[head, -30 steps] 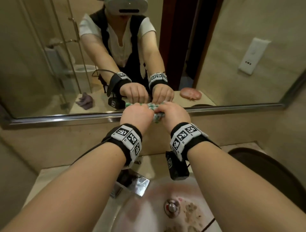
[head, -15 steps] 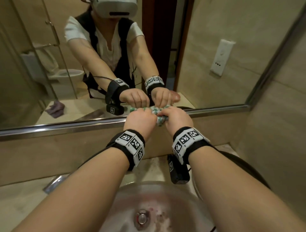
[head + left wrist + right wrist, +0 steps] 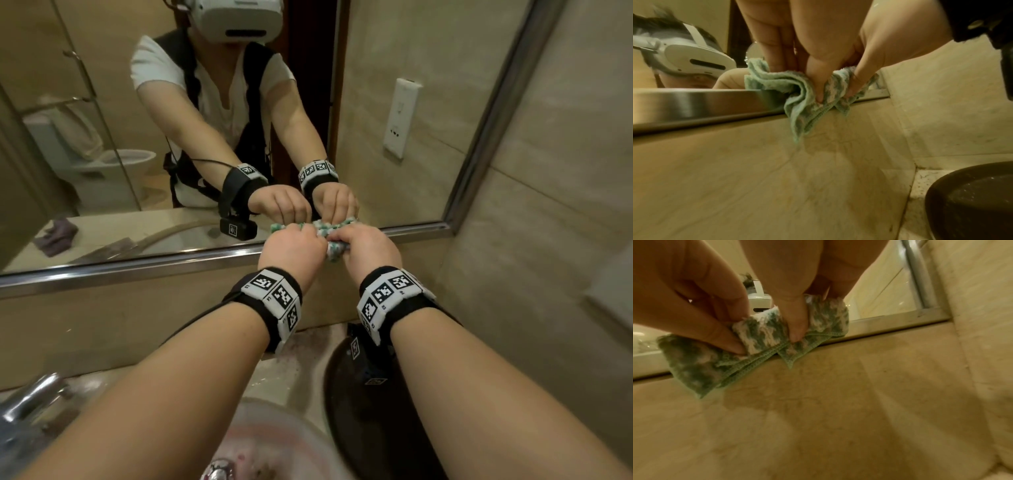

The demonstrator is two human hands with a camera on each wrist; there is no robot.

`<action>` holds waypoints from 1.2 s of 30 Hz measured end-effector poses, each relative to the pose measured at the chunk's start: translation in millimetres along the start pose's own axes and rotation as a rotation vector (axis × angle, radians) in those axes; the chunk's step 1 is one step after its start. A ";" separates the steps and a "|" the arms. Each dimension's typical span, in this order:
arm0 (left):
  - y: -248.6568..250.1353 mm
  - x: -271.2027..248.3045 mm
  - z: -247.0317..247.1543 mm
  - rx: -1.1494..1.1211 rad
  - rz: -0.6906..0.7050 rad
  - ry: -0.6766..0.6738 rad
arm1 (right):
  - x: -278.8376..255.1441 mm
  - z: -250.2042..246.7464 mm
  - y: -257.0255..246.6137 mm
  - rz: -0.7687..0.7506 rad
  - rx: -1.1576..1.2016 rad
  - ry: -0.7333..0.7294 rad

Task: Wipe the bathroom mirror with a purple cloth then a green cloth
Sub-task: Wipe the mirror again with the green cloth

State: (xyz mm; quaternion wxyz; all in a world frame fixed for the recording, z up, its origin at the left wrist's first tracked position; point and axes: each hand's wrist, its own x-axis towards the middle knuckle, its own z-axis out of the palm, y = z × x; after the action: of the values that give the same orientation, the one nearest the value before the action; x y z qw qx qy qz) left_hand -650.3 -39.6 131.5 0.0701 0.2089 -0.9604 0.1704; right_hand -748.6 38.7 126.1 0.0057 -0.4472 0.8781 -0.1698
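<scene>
The green and white cloth (image 3: 334, 249) is bunched against the lower edge of the mirror (image 3: 404, 85), close to its bottom right corner. My left hand (image 3: 294, 245) and right hand (image 3: 368, 245) grip it side by side, knuckles toward me. In the left wrist view the cloth (image 3: 797, 92) hangs over the mirror's metal frame (image 3: 694, 102), pinched by my thumb. In the right wrist view both thumbs press into the cloth (image 3: 760, 332). The purple cloth (image 3: 56, 234) shows only as a reflection, lying on the counter at the left.
Below my arms is the sink basin (image 3: 274, 442), with the chrome faucet (image 3: 30, 401) at the left. A dark round basin (image 3: 356, 418) sits on the counter under my right wrist. A tiled side wall (image 3: 555, 205) stands close on the right.
Both hands have slid the green cloth to the right along the mirror's bottom edge, nearer the right corner. The grip on the cloth is unchanged.
</scene>
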 end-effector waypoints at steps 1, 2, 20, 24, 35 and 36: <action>9.0 6.9 -1.5 0.002 0.009 0.003 | -0.1 -3.7 11.1 0.020 0.013 0.000; 17.5 13.6 -2.7 0.005 0.019 0.004 | 0.5 -6.9 21.7 0.039 0.025 -0.007; 102.3 67.1 -6.5 0.077 0.321 0.032 | -13.9 -16.0 123.5 0.102 -0.191 0.068; 111.1 82.5 -6.0 0.124 0.348 0.013 | -18.3 -7.3 140.3 0.175 -0.192 -0.009; 76.4 78.9 -6.3 0.389 0.373 0.070 | -2.7 -5.4 117.4 0.124 -0.176 -0.037; 71.0 75.6 -5.8 0.394 0.365 0.063 | -1.5 -4.0 113.9 0.110 -0.177 -0.036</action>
State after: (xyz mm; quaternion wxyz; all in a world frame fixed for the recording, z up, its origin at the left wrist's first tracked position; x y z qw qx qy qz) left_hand -748.3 -5.4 131.4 0.0261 0.0365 -0.9279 0.3701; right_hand -837.6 102.9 95.1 -0.0087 -0.4001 0.9127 -0.0827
